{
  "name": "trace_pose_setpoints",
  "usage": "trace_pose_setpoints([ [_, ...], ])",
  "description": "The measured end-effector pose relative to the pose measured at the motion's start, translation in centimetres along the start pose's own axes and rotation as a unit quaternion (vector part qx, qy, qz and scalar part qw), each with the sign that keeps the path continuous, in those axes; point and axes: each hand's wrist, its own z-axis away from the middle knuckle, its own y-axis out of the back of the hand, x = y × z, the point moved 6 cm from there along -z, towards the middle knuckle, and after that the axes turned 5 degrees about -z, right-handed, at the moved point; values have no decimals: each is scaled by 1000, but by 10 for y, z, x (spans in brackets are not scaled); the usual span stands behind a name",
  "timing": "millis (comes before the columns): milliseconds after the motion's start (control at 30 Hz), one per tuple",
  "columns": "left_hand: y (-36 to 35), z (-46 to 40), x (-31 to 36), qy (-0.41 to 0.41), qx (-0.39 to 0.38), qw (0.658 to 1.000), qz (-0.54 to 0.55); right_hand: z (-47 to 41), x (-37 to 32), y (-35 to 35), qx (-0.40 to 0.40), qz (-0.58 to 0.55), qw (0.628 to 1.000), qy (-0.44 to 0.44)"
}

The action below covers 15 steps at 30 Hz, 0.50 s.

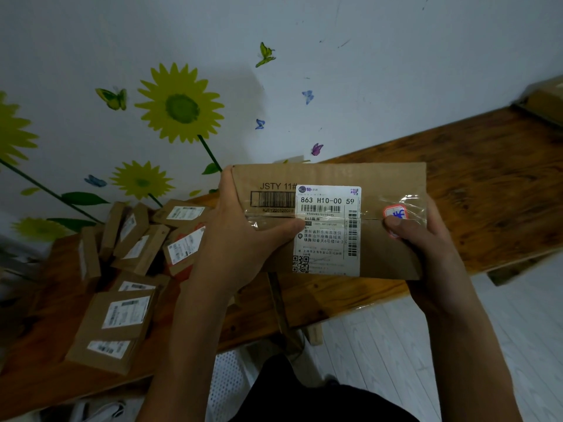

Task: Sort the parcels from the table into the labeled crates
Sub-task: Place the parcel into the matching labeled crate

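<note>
A flat brown cardboard parcel [384, 184] with a white shipping label and a red round sticker is held up above the wooden table [487, 190], label side facing me. My left hand [240, 239] grips its left end, thumb lying across the taped seam. My right hand [423, 239] grips its right end, thumb on the red sticker. A heap of several small brown parcels [128, 269] with white labels lies on the table at the left. No crate is in view.
Another cardboard box [545, 102] sits at the table's far right end. A wall with sunflower and butterfly stickers [179, 105] runs behind the table. A white perforated object [228, 385] stands on the pale floor below the table edge.
</note>
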Motion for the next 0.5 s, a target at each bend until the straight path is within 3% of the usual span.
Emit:
trace_pose_setpoints([
  [500,-7,3,-3,-5,-23,1000,14,0,-2,6,4,-4,1000,8],
])
